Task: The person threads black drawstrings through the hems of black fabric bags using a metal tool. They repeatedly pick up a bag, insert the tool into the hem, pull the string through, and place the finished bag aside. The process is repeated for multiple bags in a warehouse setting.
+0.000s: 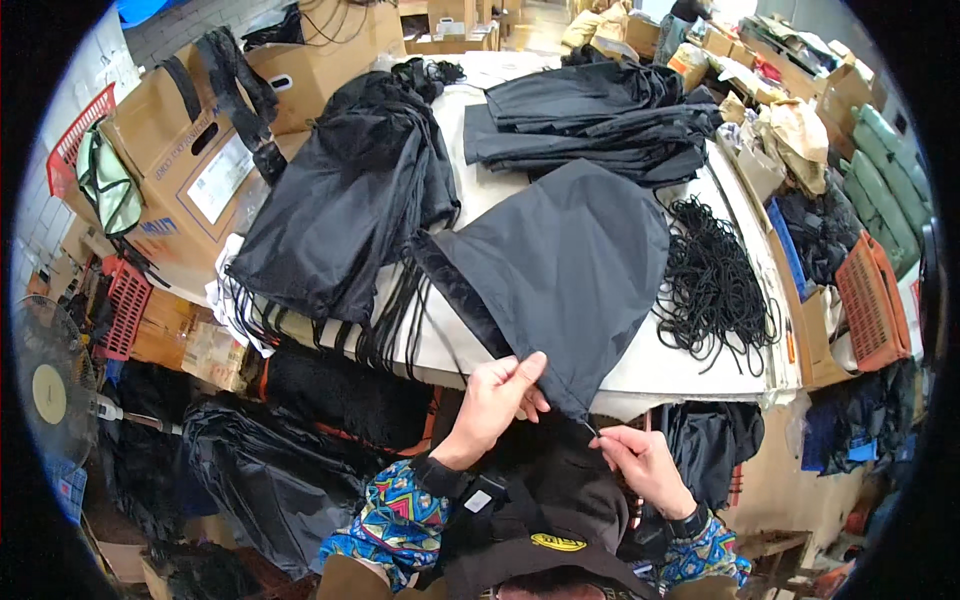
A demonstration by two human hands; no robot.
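A flat black fabric bag (565, 265) lies across the white table, its lower corner drawn over the near edge toward me. Thumb and fingers of my left hand (497, 395) are closed on the bag's edge, just left of that corner. My right hand (645, 465) pinches something thin at the corner's tip; whether it is a cord end or a slim tool I cannot tell. To the right lies a tangled heap of black cords (710, 285). On the left, a pile of black drawstring bags (345, 200) has cords hanging over the table's front edge.
A stack of folded black fabric pieces (600, 115) lies at the back of the white table (480, 215). Cardboard boxes (170, 165) stand at left, above a fan (50, 390). An orange basket (872, 295) and crowded goods line the right side. Black fabric (265, 480) hangs below.
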